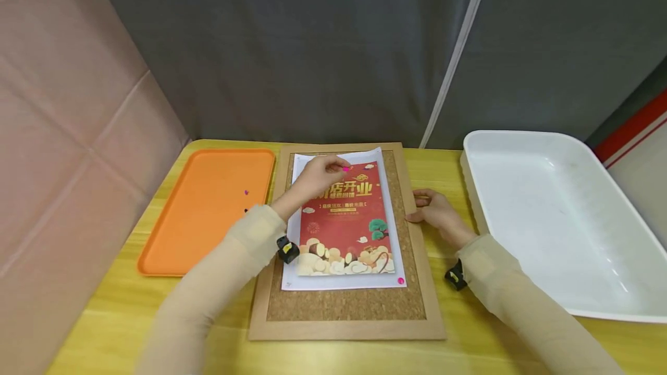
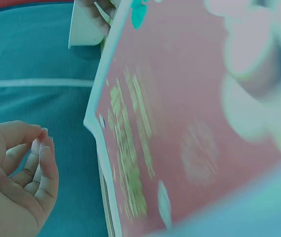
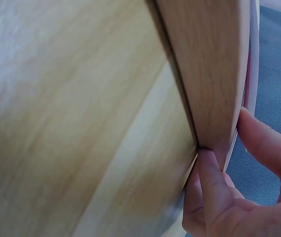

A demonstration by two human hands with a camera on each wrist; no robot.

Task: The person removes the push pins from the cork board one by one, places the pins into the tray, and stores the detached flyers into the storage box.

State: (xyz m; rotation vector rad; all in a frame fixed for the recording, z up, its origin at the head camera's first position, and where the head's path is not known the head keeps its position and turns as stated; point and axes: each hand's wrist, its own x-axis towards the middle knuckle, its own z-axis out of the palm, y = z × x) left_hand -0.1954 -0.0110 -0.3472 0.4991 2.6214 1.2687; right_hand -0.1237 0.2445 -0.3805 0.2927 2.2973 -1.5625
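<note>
A wood-framed corkboard (image 1: pixel 346 305) lies on the table under a white-bordered red poster (image 1: pixel 344 224) with gold lettering. My left hand (image 1: pixel 320 175) is above the poster's upper part, thumb and fingertips pinching a small pink pushpin (image 1: pixel 346 169). In the left wrist view that hand's fingertips meet, but the pin is hardly visible. Another pink pushpin (image 1: pixel 400 280) sits in the poster's lower right corner. My right hand (image 1: pixel 438 213) holds the board's right frame edge; in the right wrist view the thumb (image 3: pixel 263 140) is on top and fingers (image 3: pixel 212 182) are at the side.
Left of the board is an orange tray (image 1: pixel 208 219) with a few small dark purple pins (image 1: pixel 246 192). A deep white tub (image 1: pixel 563 219) stands on the right. Behind the yellow wood table (image 1: pixel 297 357) hangs a dark grey curtain (image 1: pixel 286 51).
</note>
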